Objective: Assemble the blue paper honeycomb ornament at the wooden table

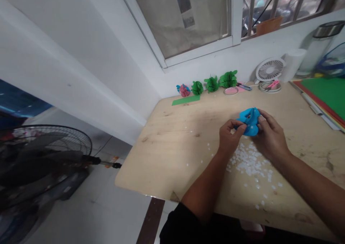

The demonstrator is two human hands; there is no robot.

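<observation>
A blue folded paper piece (252, 129), with rounded lobes and a gap between its layers, is held up over the table between both hands. My left hand (229, 134) pinches its left edge between thumb and fingers. On the opposite side my right hand (271, 132) grips the paper, some of its fingers hidden behind it. A tiny white square sits on the blue surface near the left thumb. Below the hands lies a loose scatter of small white squares (249, 159) on the wooden table (167, 150).
Along the wall stand several green paper figures (212, 84) and a pink-and-blue one (184, 90). A green strip (185, 100), a craft knife (244, 86), a small white fan (270, 70) and coloured paper sheets (326, 93) lie farther back. A black floor fan (40, 157) stands left.
</observation>
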